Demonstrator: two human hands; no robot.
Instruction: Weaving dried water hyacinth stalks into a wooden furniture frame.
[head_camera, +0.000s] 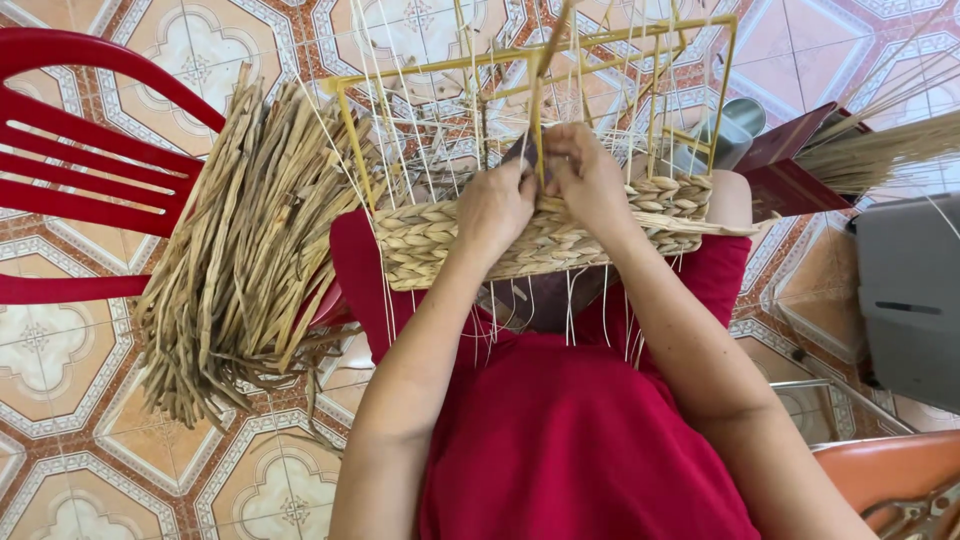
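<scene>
On the lap: yellow wire basket frame (690, 150), strung with thin pale strands.
Left hand (495, 205): grip closed, pinching a strand.
Right hand (590, 175): likewise closed.
Done: low braided straw band (450, 245).
Left: upper frame bare; dried straw bundle (240, 260) unused.

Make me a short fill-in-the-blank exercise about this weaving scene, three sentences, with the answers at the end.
1. Both hands, the left hand and the right hand, work on a half-woven basket built on a ______ wire frame.
2. The bundle of dried straw lies beside a ______ plastic chair.
3. The person's lap is covered in ______ cloth.

Missing words: yellow; red; red
</scene>
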